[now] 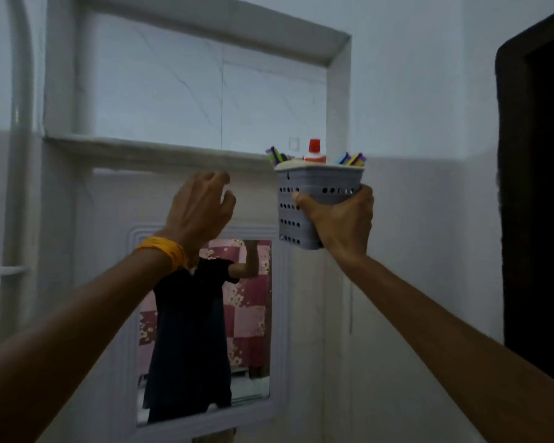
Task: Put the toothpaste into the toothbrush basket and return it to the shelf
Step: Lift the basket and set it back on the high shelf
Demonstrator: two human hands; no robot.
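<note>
No legible text, label, brand, number or sign is found on any surface; view dim, blurred.

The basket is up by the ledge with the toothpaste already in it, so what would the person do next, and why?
Probably lift the grey basket a little higher and slide it inward onto the shelf. The right hand holds it with its rim about level with the shelf edge, its base below it. The red-capped toothpaste already stands inside, and the left hand is empty near the shelf edge.
</note>
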